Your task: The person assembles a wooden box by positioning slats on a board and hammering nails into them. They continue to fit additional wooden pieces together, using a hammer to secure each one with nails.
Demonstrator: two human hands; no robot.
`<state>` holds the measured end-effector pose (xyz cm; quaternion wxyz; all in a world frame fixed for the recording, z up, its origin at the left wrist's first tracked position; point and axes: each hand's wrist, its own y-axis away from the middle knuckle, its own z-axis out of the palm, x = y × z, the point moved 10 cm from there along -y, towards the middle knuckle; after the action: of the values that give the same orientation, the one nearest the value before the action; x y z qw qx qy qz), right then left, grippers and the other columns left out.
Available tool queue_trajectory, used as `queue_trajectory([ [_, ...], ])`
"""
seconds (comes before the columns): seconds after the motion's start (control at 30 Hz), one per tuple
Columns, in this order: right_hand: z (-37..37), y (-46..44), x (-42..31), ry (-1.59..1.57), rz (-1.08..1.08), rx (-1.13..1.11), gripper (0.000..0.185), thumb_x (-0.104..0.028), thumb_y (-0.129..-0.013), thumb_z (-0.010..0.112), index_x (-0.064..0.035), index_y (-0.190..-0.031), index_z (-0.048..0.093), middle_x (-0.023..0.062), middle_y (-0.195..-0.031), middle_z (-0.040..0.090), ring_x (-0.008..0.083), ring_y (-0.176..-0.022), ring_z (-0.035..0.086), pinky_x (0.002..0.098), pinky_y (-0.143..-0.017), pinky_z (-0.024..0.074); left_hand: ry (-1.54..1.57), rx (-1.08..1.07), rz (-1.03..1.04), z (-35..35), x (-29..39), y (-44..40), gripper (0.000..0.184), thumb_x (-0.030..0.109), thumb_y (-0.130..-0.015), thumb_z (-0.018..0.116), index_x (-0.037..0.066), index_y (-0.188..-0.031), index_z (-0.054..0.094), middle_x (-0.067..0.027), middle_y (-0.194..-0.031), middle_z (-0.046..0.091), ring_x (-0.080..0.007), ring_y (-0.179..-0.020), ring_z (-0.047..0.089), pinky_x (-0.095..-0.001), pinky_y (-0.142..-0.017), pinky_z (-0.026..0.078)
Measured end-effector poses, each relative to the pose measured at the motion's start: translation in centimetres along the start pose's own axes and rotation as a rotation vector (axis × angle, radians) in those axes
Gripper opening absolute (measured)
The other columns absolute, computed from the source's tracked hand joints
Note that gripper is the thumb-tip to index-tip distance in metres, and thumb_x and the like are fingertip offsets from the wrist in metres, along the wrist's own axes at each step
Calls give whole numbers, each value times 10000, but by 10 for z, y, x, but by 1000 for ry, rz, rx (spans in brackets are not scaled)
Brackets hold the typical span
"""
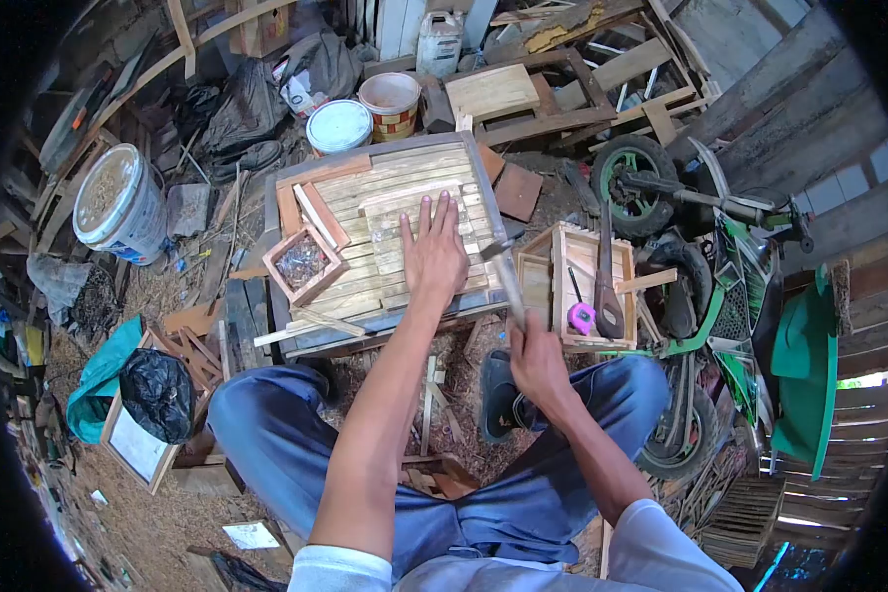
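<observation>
My left hand (434, 252) lies flat with fingers spread on a small panel of pale wood boards (390, 259). The panel rests on a low slatted wooden table (355, 178). My right hand (541, 363) is wrapped round the handle of a hammer (509, 284), its dark head raised near the table's right edge, apart from the panel. To the left of my left hand, a small wooden box (311, 288) holds what look like nails. Reddish and pale wood strips (321, 215) lie beside it.
A wooden crate (627, 259) at right holds a pink tape measure (581, 317) and a handsaw (610, 311). Buckets (128, 212) stand left and behind. A small green motorbike (730, 296) leans at right. Scrap wood (493, 91) lies at the back.
</observation>
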<state>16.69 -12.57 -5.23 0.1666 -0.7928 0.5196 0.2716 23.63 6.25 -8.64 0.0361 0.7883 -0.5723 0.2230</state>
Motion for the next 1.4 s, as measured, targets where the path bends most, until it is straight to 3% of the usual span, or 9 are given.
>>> queue_trajectory([
  [0.13, -29, 0, -21, -172, 42, 162, 186, -117, -946, 510, -6, -992, 368, 336, -671, 559, 554, -694, 551, 648, -611, 379, -11, 19, 3, 3, -2, 1, 498, 194, -976, 351, 100, -1463, 390, -9, -1569, 299, -237, -1465, 218, -525, -1197, 98],
  [0.23, 20, 1, 24, 11, 38, -22, 176, -102, -941, 503, -4, -991, 365, 346, -687, 557, 561, -708, 545, 650, -619, 364, -6, 18, 8, -1, 1, 1, 493, 195, -976, 350, 98, -1457, 399, -13, -1568, 301, -237, -1464, 222, -524, -1196, 101],
  [0.7, 20, -4, 34, -55, 60, -29, 201, -179, -958, 506, -13, -1004, 402, 363, -759, 568, 569, -774, 542, 625, -662, 398, 33, 37, 8, 5, -2, -3, 485, 187, -971, 371, 80, -1442, 419, -21, -1562, 314, -249, -1458, 237, -529, -1193, 106],
  [0.83, 4, -17, 29, -232, 83, 150, 270, -224, -967, 536, 20, -1080, 557, 304, -873, 632, 476, -885, 618, 494, -760, 479, 288, -41, 10, 13, -16, -11, 486, 141, -930, 408, 93, -1411, 459, -31, -1538, 365, -265, -1466, 222, -546, -1187, 75],
  [0.97, -1, -30, 28, -253, 75, 228, 292, -187, -949, 572, 59, -1103, 532, 275, -932, 649, 456, -924, 625, 474, -811, 480, 791, 3, -130, -10, -75, -7, 422, 31, -856, 506, 22, -1276, 545, -210, -1351, 533, -364, -1305, 454, -441, -1085, 352],
  [1.03, 3, -32, 28, -310, 81, 188, 278, -140, -918, 603, 53, -1099, 518, 242, -967, 656, 431, -944, 630, 475, -822, 476, 620, 151, -184, -47, -102, 14, 350, 9, -828, 538, -26, -1174, 586, -279, -1163, 604, -410, -1090, 582, -425, -940, 467],
  [1.1, 18, -40, 37, -379, -4, 220, 269, -118, -902, 616, 26, -1105, 515, 231, -982, 657, 425, -953, 629, 474, -819, 477, 295, 197, -220, -69, -114, 41, 302, 49, -823, 565, -67, -1100, 597, -289, -1061, 622, -408, -990, 610, -440, -870, 485],
  [1.27, 38, -50, 32, -377, -34, 184, 272, -53, -854, 609, -3, -1099, 499, 245, -1011, 600, 440, -977, 592, 481, -846, 463, 596, -263, -424, -45, -112, 79, 292, 168, -823, 679, -80, -977, 662, -233, -908, 695, -294, -828, 685, -384, -736, 524],
  [1.4, 31, -53, 24, -387, -61, 220, 302, -89, -877, 620, -21, -1147, 504, 186, -1011, 649, 386, -1035, 617, 460, -865, 466, 554, 100, -373, -50, -118, 84, 345, 259, -828, 741, -67, -929, 689, -159, -762, 707, -211, -696, 683, -340, -654, 525],
])
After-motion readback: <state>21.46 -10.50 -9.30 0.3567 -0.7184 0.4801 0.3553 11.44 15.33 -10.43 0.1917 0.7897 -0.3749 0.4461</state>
